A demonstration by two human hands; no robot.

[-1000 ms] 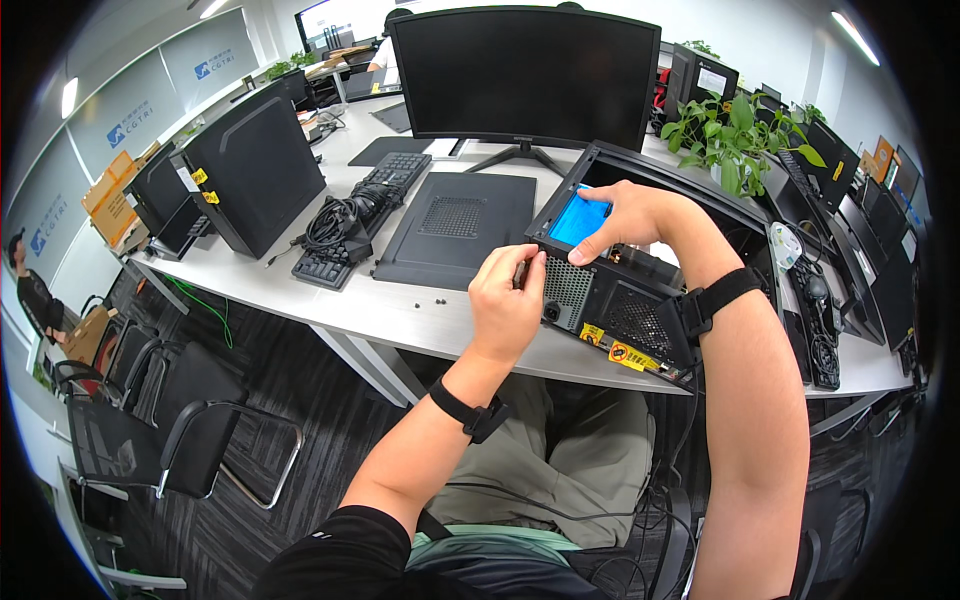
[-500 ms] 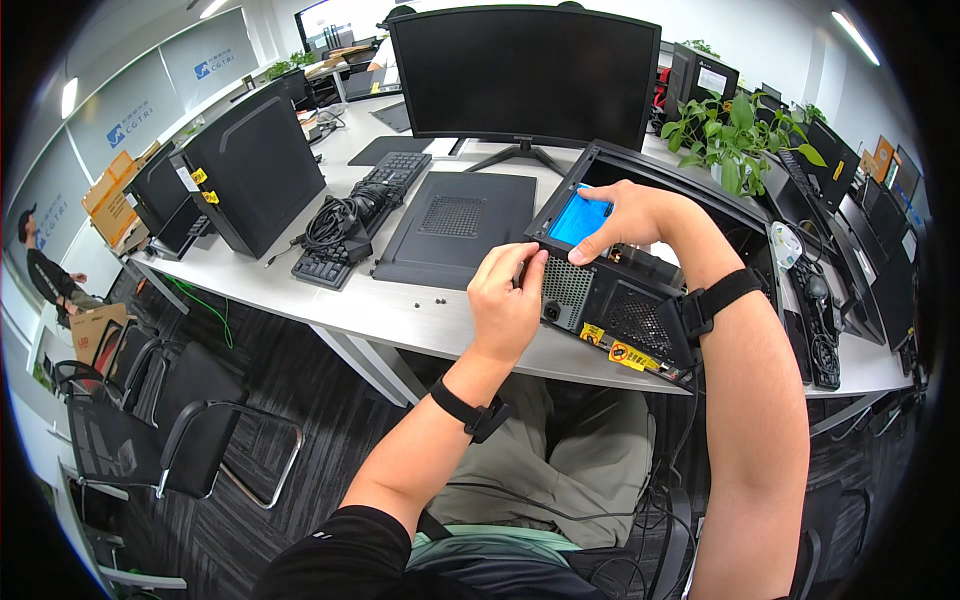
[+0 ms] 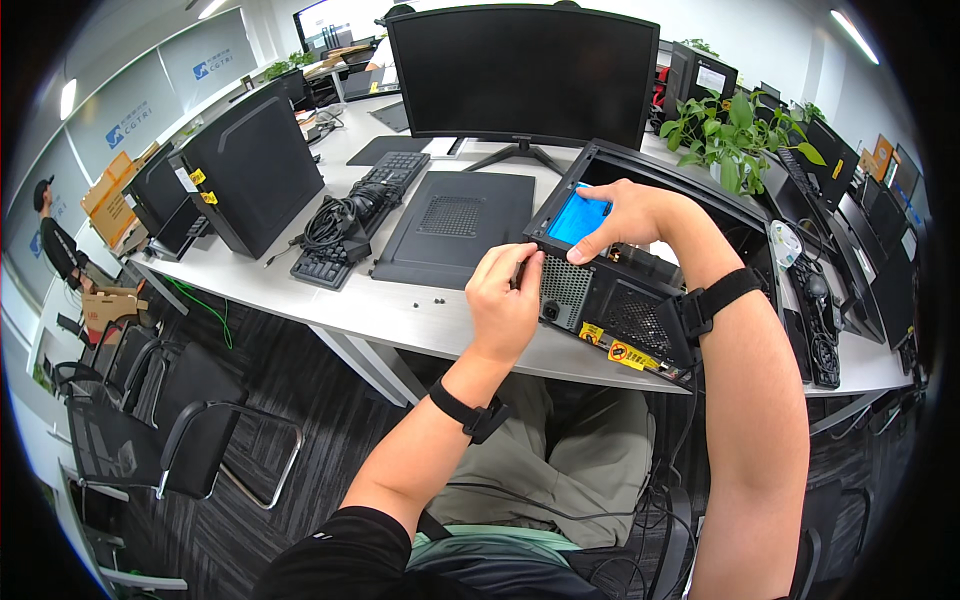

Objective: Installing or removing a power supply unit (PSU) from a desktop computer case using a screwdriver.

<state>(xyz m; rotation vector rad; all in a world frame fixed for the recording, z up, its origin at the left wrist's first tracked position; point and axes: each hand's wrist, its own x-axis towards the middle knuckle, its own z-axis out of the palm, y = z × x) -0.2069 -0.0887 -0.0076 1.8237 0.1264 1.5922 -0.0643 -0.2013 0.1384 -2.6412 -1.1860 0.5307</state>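
An open black computer case [image 3: 630, 310] lies on its side on the desk, its inside facing up. A blue-topped power supply [image 3: 578, 218] sits in its left corner, next to the vented rear panel. My right hand [image 3: 640, 212] grips the power supply, thumb along the near edge and fingers reaching over the top. At the rear panel's left corner, my left hand [image 3: 505, 300] pinches thumb and fingers together; what they hold is too small or hidden to tell. Several small dark screws [image 3: 438, 301] lie on the desk left of this hand.
A black side panel [image 3: 450, 225] lies left of the case, beside a keyboard [image 3: 375, 195] with coiled cables. Behind stands a monitor [image 3: 525, 75]; a computer tower [image 3: 250, 165] is at left. Right are a leafy plant [image 3: 740, 135] and a power strip [image 3: 787, 243]. Far left is another person [image 3: 58, 240].
My hands and the case stay almost the same. The person at far left has shifted to the right and stands more upright.
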